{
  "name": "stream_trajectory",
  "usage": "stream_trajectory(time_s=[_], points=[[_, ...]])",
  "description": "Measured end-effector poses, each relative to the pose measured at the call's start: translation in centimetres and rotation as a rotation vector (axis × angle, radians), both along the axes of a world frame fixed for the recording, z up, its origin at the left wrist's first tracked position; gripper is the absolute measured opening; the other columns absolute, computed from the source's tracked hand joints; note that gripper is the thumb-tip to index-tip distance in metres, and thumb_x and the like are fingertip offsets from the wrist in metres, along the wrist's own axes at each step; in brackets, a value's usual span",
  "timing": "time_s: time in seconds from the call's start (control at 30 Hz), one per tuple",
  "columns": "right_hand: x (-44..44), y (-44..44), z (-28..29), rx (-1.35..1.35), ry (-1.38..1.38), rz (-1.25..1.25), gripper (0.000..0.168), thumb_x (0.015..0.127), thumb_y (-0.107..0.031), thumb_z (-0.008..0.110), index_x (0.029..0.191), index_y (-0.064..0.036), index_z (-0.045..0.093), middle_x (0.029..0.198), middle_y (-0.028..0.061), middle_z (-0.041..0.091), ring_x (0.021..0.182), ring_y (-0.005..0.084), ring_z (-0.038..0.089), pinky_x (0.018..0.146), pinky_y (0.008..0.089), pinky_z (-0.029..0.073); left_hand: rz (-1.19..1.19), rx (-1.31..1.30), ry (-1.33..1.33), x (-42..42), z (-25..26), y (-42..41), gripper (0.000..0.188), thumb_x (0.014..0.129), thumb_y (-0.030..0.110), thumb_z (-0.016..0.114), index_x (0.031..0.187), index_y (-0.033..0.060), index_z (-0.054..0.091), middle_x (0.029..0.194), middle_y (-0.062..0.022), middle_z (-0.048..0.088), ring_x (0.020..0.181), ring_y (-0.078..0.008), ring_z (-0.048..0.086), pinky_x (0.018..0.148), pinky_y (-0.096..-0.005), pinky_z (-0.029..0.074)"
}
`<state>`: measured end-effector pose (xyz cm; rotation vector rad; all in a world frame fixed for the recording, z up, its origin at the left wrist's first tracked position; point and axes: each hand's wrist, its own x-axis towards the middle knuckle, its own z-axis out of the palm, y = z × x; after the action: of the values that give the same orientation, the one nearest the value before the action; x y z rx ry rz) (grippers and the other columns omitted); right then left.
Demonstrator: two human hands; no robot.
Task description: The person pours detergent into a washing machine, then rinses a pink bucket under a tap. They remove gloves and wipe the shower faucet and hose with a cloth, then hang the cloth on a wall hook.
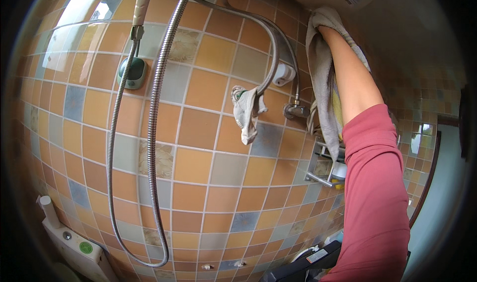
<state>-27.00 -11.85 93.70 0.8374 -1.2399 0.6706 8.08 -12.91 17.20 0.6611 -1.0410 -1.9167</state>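
On the right, my right arm in a red sleeve reaches up, and my right hand point(325, 31) is wrapped in a grey towel point(319, 55) with a yellowish part. Its fingers are hidden in the folds. The towel hangs down on both sides of the wrist, close under the white rounded casing point(357, 2) overhead. Below the towel's left side is a metal angle valve point(296, 110) on the tiled wall point(201, 125). My left hand is out of view.
A looped metal shower hose point(152, 125) hangs at left, past a green-and-white wall device point(132, 73). A small white cloth point(246, 114) hangs by a braided hose point(274, 51). Low right are a metal rack point(320, 179) and a black box-like object point(302, 265); low left, a toilet cistern point(76, 244).
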Motion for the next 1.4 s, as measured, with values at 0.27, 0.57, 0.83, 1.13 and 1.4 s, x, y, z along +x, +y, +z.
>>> stream_trajectory(time_s=[0.27, 0.57, 0.83, 1.13, 1.4], points=[[-4.8, -3.7, -11.9, 0.112, -0.142, 0.049, 0.023, 0.077, -0.012, 0.052, 0.086, 0.005, 0.064, 0.095, 0.0298, 0.060, 0.093, 0.0424, 0.059, 0.080, 0.0459, 0.047, 0.104, 0.137, 0.001, 2.4, -2.9, 0.9, 0.017, 0.092, 0.018, 0.054, 0.102, 0.0041, 0.059, 0.060, -0.0021, 0.050, 0.047, -0.0125, 0.048, 0.040, -0.0238, 0.037], [-2.4, -2.5, -13.9, 0.221, -0.291, 0.030, 0.027, 0.080, -0.011, 0.050, 0.097, 0.003, 0.064, 0.109, 0.0272, 0.058, 0.104, 0.0416, 0.055, 0.088, 0.0423, 0.045, 0.068, 0.165, -0.032, 3.4, -1.2, 1.2, 0.016, 0.091, 0.016, 0.055, 0.100, 0.0033, 0.059, 0.056, 0.0003, 0.042, 0.046, -0.0111, 0.041, 0.043, -0.0251, 0.036], [-4.8, -4.8, -10.8, 0.114, -0.074, -0.020, 0.026, 0.078, -0.015, 0.050, 0.089, 0.002, 0.066, 0.097, 0.0260, 0.061, 0.091, 0.0424, 0.059, 0.079, 0.0451, 0.047, 0.126, 0.262, -0.002, 3.1, -1.0, 2.8, 0.016, 0.092, 0.017, 0.055, 0.097, 0.0027, 0.059, 0.052, 0.0031, 0.036, 0.043, -0.0075, 0.032, 0.040, -0.0220, 0.028], [-1.8, 1.4, -23.4, 0.498, 0.117, 0.219, 0.024, 0.072, -0.024, 0.056, 0.077, -0.003, 0.066, 0.081, 0.0228, 0.059, 0.080, 0.0392, 0.057, 0.071, 0.0452, 0.044, 0.110, 0.187, -0.063, 5.2, -1.7, 1.4, 0.018, 0.092, 0.020, 0.055, 0.093, 0.0027, 0.059, 0.051, 0.0042, 0.035, 0.041, -0.0069, 0.029, 0.040, -0.0213, 0.025], [-0.7, 0.3, -21.8, 0.483, -0.035, -0.211, 0.028, 0.078, -0.026, 0.052, 0.084, -0.004, 0.067, 0.088, 0.0225, 0.061, 0.089, 0.0396, 0.057, 0.075, 0.0453, 0.045, 0.073, 0.132, -0.078, 1.8, -2.3, 2.2, 0.017, 0.093, 0.020, 0.054, 0.095, 0.0038, 0.059, 0.050, 0.0045, 0.033, 0.040, -0.0066, 0.027, 0.041, -0.0226, 0.024]])
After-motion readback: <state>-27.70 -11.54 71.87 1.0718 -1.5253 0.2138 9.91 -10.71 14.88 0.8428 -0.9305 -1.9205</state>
